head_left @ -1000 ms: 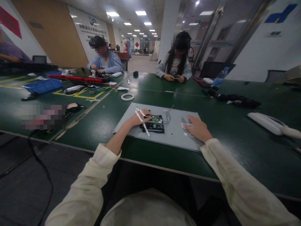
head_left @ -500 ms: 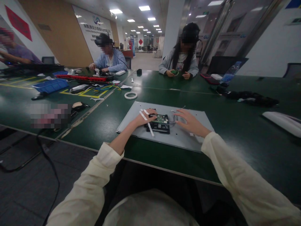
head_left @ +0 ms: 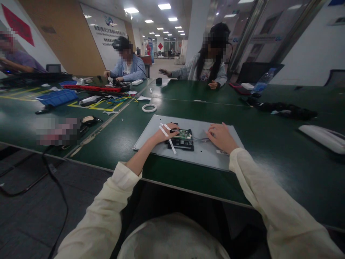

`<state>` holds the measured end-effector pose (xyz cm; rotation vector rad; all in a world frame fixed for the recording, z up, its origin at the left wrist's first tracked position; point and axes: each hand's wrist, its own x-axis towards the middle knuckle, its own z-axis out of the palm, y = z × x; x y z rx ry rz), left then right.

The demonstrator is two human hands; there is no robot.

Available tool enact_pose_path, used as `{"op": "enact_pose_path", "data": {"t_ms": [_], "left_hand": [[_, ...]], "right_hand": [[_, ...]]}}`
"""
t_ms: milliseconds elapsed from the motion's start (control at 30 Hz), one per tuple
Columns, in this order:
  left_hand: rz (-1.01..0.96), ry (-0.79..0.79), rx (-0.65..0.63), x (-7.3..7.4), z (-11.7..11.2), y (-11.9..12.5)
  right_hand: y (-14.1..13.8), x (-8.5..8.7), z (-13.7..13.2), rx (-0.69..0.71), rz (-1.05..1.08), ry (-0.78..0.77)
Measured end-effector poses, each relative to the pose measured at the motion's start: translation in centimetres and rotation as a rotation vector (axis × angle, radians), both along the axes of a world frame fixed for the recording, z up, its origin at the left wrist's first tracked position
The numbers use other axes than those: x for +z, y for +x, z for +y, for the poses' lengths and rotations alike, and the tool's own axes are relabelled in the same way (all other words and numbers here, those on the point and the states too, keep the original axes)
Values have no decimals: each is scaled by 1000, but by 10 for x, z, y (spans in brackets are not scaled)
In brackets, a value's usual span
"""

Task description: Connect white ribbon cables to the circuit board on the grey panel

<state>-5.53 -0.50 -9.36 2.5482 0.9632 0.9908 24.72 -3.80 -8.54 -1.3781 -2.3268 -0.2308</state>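
Observation:
A grey metal panel [head_left: 205,154] lies flat on the green table [head_left: 269,169] in front of me. On it sits a small green circuit board [head_left: 184,134] on a black module [head_left: 181,143], with white ribbon strips [head_left: 167,133] beside it. My left hand [head_left: 161,133] rests on the board's left edge, fingers curled against it. A thin grey cable [head_left: 199,138] runs right from the board to my right hand [head_left: 220,137], whose fingers are curled down on the panel at the cable's end.
A white tape ring [head_left: 149,107] lies beyond the panel. A white device [head_left: 322,138] and dark cloth [head_left: 285,109] are at the right. Two seated people work across the table. A blue tray [head_left: 56,97], red bar and wires sit at the left.
My right hand has moved left from the panel's right part toward the board and now curls down at the cable. My left hand stays on the board.

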Motion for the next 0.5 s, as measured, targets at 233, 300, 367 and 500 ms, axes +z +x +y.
{"op": "enact_pose_path", "data": {"t_ms": [233,300,367,500], "left_hand": [[-26,41,5,-4,7,-1],[-36,50,31,-5,8,-1],[-46,52,56,-5,8,-1],[-37,32,81,-2,4,-1]], "right_hand": [[13,1,6,-61,104,-29],[19,0,7,-89,163,-9],[24,1,8,-130,246,21],[31,5,7,-216,463,46]]}}
